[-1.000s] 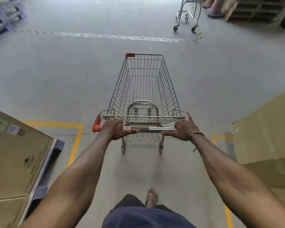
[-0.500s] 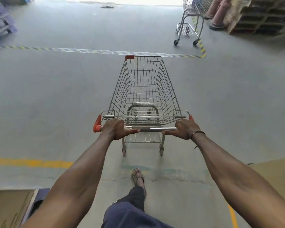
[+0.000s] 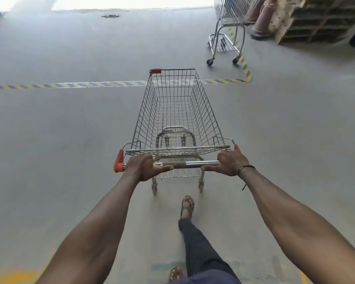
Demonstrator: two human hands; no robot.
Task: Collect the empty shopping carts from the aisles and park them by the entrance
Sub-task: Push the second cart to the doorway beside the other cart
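An empty wire shopping cart [image 3: 178, 111] with orange corner caps stands on the grey floor straight ahead of me. My left hand [image 3: 142, 167] grips the left end of its steel handle bar [image 3: 193, 163], thumb lying along the bar. My right hand [image 3: 228, 163] grips the right end, a dark band on its wrist. A second cart [image 3: 229, 27] is parked at the upper right, beyond a striped floor line, near the bright doorway.
A yellow-black striped line [image 3: 70, 85] crosses the floor ahead and turns up at the right. Wooden pallets [image 3: 316, 19] and reddish cones [image 3: 263, 21] stand at the far right. My sandalled foot [image 3: 187, 206] steps behind the cart. Yellow paint marks the floor at the lower left.
I have walked forward with the cart: the cardboard boxes on both sides have dropped out of view, and the striped line and the parked cart are closer. Both hands keep their grip.
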